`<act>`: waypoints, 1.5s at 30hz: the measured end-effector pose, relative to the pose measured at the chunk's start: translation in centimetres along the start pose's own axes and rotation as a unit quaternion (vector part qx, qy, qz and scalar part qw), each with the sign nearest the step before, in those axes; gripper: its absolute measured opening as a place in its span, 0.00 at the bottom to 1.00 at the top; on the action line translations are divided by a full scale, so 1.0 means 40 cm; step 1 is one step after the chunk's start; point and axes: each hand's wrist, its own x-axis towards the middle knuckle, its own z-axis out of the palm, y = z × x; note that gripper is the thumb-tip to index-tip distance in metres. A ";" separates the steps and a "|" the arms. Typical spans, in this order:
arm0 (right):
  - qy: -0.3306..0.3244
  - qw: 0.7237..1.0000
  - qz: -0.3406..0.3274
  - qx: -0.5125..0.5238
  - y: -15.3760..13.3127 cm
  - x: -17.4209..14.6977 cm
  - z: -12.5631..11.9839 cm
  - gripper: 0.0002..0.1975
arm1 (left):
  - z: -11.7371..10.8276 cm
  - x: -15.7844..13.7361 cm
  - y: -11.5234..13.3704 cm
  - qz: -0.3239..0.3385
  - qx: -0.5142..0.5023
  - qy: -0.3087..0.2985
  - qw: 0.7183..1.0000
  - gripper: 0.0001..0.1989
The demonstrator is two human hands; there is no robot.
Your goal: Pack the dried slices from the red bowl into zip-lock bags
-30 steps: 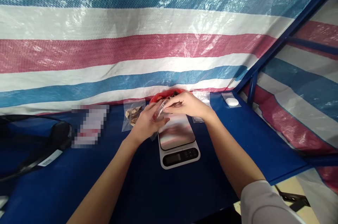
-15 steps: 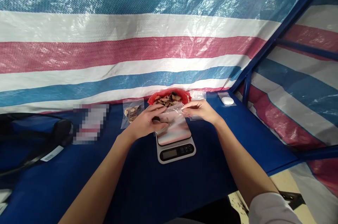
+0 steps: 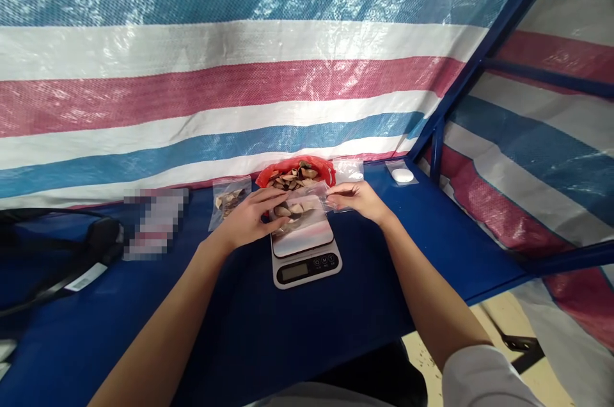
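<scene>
A clear plastic bag (image 3: 309, 203) with several curved brown and cream pieces inside lies over the plate of a white kitchen scale (image 3: 307, 271). My left hand (image 3: 252, 217) holds the left side of the bag, thumb below and fingers above. At the right end of the bag, my right hand (image 3: 359, 199) pinches its edge between thumb and fingers. The scale's display looks dark, with no readable figures. Just behind the bag is a red plastic bag (image 3: 330, 170), open and full of similar pieces (image 3: 292, 176).
Left of the scale lies another filled clear bag (image 3: 221, 202). Clear bags (image 3: 349, 169) lie behind my right hand, and a white rounded object (image 3: 401, 175) rests farther right. A black strap (image 3: 103, 237) is at the far left of the blue table (image 3: 378, 292). Striped sheeting (image 3: 230, 93) hangs behind.
The bag now lies flatter over the scale plate, and its pieces show more clearly. Both hands still hold it. The whole view has shifted slightly.
</scene>
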 end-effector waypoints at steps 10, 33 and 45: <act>0.100 0.970 -0.075 -0.207 0.011 -0.041 -0.077 0.18 | 0.014 -0.094 -0.024 -0.068 0.079 0.176 0.979 0.19; -0.025 0.812 -0.156 -0.562 0.109 -0.121 -0.059 0.24 | 0.087 -0.171 -0.086 -0.137 0.171 0.083 0.972 0.26; -0.026 0.814 -0.151 -0.561 0.109 -0.123 -0.058 0.24 | 0.086 -0.171 -0.084 -0.141 0.162 0.084 0.973 0.25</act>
